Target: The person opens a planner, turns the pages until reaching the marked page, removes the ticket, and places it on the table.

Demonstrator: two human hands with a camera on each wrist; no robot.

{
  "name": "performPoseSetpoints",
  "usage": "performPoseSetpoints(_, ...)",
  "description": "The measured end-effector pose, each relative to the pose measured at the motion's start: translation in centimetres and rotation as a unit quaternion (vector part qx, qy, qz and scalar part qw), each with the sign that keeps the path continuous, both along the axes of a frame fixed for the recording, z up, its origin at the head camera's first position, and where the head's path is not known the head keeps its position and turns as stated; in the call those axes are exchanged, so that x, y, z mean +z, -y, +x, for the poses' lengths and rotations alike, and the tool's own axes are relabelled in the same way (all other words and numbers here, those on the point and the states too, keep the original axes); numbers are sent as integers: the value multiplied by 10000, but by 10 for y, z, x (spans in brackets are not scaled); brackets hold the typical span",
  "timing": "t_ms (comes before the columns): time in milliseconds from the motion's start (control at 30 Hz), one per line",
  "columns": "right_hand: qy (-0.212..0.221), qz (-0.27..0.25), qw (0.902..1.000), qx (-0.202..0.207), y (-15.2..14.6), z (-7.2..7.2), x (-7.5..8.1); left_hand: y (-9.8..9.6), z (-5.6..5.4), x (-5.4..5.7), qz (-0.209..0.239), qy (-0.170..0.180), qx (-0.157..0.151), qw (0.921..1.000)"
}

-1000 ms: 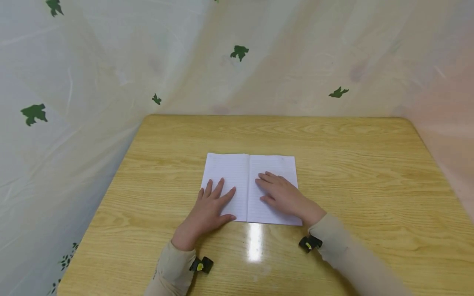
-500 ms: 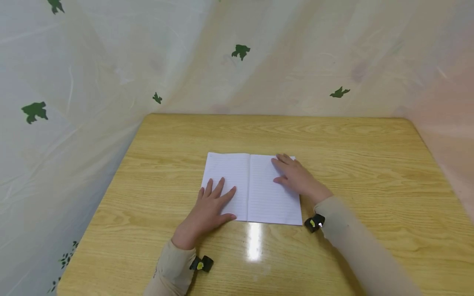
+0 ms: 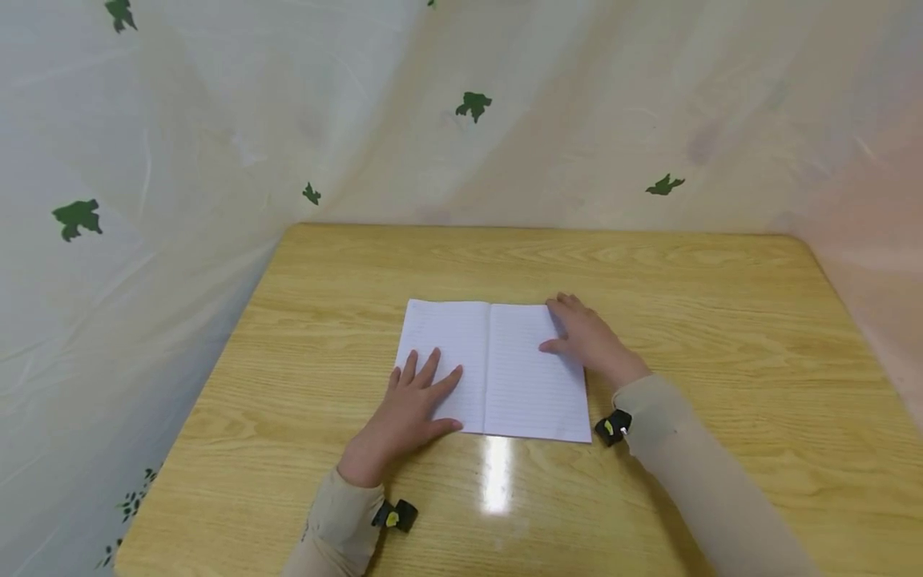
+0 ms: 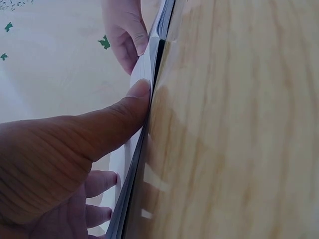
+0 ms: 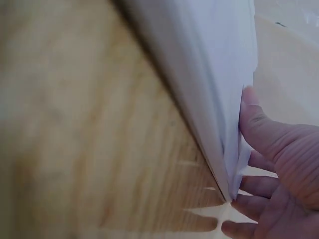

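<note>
While left fingers rest spread on notebook, right fingers, seemingly loose, touch page

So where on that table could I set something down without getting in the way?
Bare table lies between the open notebook and the patterned cloth, left of the notebook, and right of the right sleeve. The notebook is crowded: the left hand rests on its left half, the right hand covers its far right corner.

Site: screened-off table station; wider room type cannot be told. Evidence: pale, creased, draped sheeting with dark-green bird-shaped prints, hung behind and along both sides of light-brown wood-grain table with rounded far corners. White glare streak on surface.
</note>
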State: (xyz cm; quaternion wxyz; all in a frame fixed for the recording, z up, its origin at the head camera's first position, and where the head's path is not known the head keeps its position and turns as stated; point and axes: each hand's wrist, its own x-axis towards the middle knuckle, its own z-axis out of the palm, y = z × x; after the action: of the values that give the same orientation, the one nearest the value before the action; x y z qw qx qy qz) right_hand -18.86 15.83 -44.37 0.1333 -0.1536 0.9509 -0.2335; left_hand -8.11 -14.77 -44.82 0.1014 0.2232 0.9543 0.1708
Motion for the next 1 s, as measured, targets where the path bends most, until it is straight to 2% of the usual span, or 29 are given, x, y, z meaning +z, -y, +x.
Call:
performPoseSetpoints(100,-429,358,9984,-65,1,5,1,0,-1,0,-13,-29,-24,10000)
performPoseSetpoints(233,-1194,796,9896,-79,3,13,5,-1,-1,0,-49,-27,-26,10000)
performPoseSetpoints(367,-1548,460,9866,-218,8,22,8,-2,-1,0,-106,13,3,9999)
performPoseSetpoints(533,-1522,-207,9864,-590,15,35,10,-2,-1,1,-90,27,14,10000)
performPoseSetpoints(633,-1378,-348,9883,-561,19,43,11,-3,-2,1,-58,10,5,10000)
performPoseSetpoints(833,-997,-224,9943,312,29,61,15,-3,-3,1,-54,62,24,10000)
performPoseSetpoints(1000,-614,-282,9934,928,37,77,16,-4,-4,0,96,160,140,9997)
